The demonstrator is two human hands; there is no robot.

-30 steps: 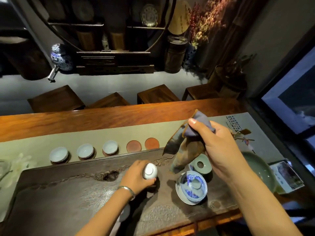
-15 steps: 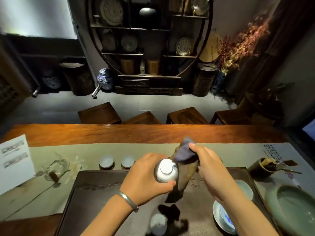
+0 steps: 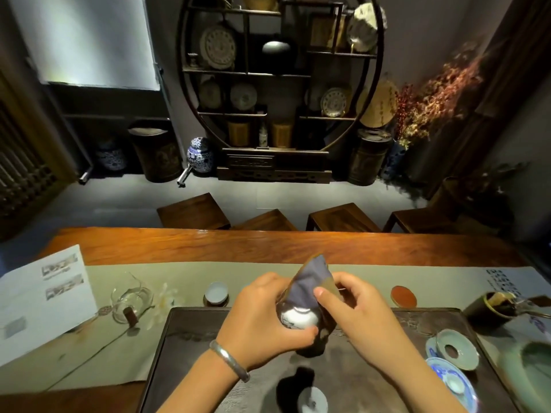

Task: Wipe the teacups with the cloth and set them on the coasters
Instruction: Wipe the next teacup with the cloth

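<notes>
Left hand fingers curl round one white teacup, right hand pinches the cloth over it, above dark tea tray; second teacup far left, one red coaster far right, on the runner-covered wooden table.

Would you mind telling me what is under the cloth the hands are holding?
Under the cloth is a white teacup, gripped by the left hand; only its lower body shows. Its rim and inside are covered. The right hand pinches the cloth.
</notes>
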